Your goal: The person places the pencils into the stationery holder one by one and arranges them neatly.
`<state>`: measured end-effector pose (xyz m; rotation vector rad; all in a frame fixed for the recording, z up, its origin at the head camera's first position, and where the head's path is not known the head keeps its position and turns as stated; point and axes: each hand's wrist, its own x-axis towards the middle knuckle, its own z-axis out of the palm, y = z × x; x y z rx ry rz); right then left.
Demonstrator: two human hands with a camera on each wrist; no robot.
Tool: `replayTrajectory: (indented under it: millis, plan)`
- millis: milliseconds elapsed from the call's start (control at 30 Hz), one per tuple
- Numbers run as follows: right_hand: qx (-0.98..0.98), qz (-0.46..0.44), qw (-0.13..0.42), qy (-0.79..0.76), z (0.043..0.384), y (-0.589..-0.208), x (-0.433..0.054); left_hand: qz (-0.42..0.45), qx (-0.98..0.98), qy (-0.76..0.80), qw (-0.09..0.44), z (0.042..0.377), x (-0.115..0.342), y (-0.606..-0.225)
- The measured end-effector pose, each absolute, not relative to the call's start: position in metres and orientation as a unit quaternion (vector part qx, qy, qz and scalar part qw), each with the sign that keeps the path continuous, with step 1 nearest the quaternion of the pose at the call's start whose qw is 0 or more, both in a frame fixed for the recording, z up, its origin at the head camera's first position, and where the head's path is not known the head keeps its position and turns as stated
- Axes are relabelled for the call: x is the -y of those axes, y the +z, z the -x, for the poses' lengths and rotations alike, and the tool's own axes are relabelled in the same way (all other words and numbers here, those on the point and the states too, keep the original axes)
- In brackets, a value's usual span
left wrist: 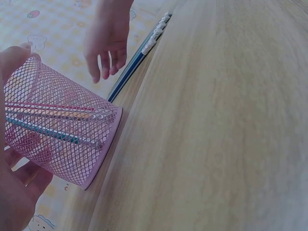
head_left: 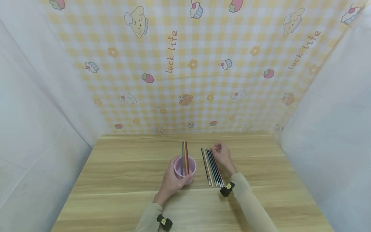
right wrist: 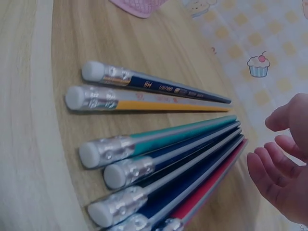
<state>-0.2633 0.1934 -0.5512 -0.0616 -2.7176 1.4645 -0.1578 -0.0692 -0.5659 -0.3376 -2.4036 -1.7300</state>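
My left hand (head_left: 169,182) grips a pink mesh pencil cup (left wrist: 53,86) by its side, thumb near the rim. Inside the cup several pencils (head_left: 185,154) stand leaning, red, orange and teal among them. To the right of the cup, a row of pencils (head_left: 213,167) lies on the table, white erasers toward me. In the right wrist view these include a yellow pencil (right wrist: 163,105), a teal pencil (right wrist: 178,133), a red pencil (right wrist: 211,183) and several dark blue ones. My right hand (head_left: 222,155) hovers by their far ends, fingers loosely bent and holding nothing.
The wooden table (head_left: 121,180) ends at a yellow checked cloth backdrop (head_left: 162,90) with cartoon prints. White curtains (head_left: 37,129) hang on both sides. Each wrist carries a small black camera (head_left: 227,189).
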Motion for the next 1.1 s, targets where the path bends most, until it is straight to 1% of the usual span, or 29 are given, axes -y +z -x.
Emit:
replayTrajectory:
  millis: [133,333,800,1100]
  plan:
    - [0.884,0.025,0.011,0.467,0.263,-0.554,-0.195,0.115,0.804,-0.577,0.088,0.158,0.069,-0.566]
    - [0.895,0.018,0.002,0.446,0.262,-0.559,-0.197,0.115,0.805,-0.576,0.089,0.158,0.069,-0.567]
    - [0.906,0.004,0.008,0.423,0.263,-0.563,-0.2,0.115,0.809,-0.57,0.085,0.159,0.069,-0.568]
    - [0.92,0.017,0.0,0.393,0.26,-0.562,-0.198,0.12,0.808,-0.57,0.088,0.158,0.069,-0.566]
